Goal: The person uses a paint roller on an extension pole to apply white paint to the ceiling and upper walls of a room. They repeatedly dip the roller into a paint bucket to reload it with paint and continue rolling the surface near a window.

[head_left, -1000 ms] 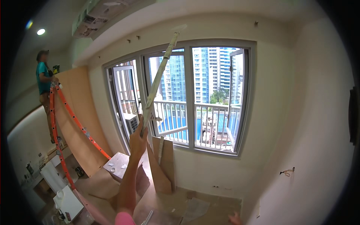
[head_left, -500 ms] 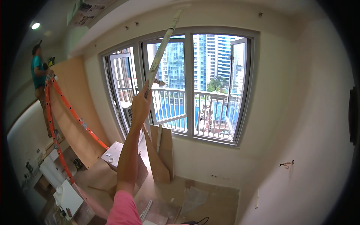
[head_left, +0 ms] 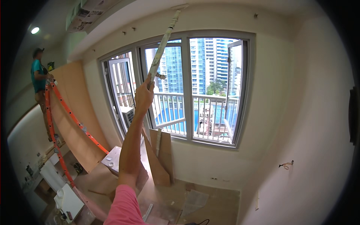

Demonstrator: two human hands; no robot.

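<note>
My left hand (head_left: 144, 95), on a raised bare forearm in a pink sleeve, is closed round the lower part of a long, pale, paint-spattered pole (head_left: 160, 52). A small knob or clamp (head_left: 161, 76) sticks out from the pole just above my fingers. Slanting up and right across the window, the pole ends in a thin, flat head (head_left: 181, 6) close to the edge between wall and ceiling. The head is too small to tell its exact kind, or whether it touches the surface. My right hand is out of view.
Ahead is a wide window (head_left: 186, 90) with opened panes. At left another person (head_left: 38, 75) stands high by an orange stepladder (head_left: 69, 108), near a leaning wooden panel (head_left: 75, 116). A box-like stand (head_left: 112, 157) and board offcuts (head_left: 162, 161) are below. Wires (head_left: 287, 165) poke from the right wall.
The view has tilted slightly, so the window sits a little lower and further left. My hand keeps its hold on the pole, and the flat head now shows more broadly.
</note>
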